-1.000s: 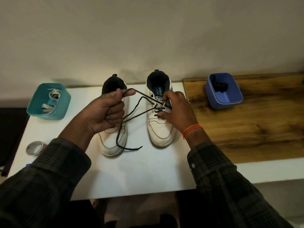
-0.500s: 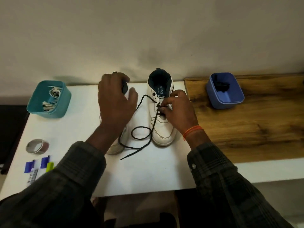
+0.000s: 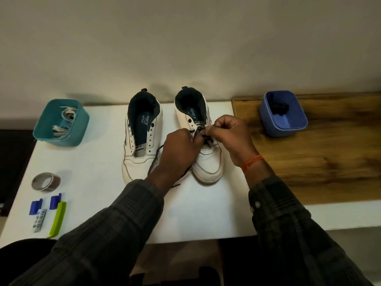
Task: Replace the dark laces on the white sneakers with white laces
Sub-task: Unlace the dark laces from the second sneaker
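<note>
Two white sneakers stand side by side on the white table. The left sneaker has bare eyelets and no lace. The right sneaker still carries a dark lace in its lower eyelets. My left hand pinches that lace at the middle of the shoe. My right hand pinches it too, at the right-side eyelets. Loose lace trails down between the shoes, partly hidden under my left wrist. A teal tub at the left holds white laces.
A blue tub with a dark lace inside sits on the wooden board to the right. A tape roll, blue clips and a green clip lie at the table's front left. A wall stands close behind.
My left hand let go of the lace it held up, crossed over the left sneaker and came down to grip the lace at the right sneaker. The loose lace dropped onto the table.
</note>
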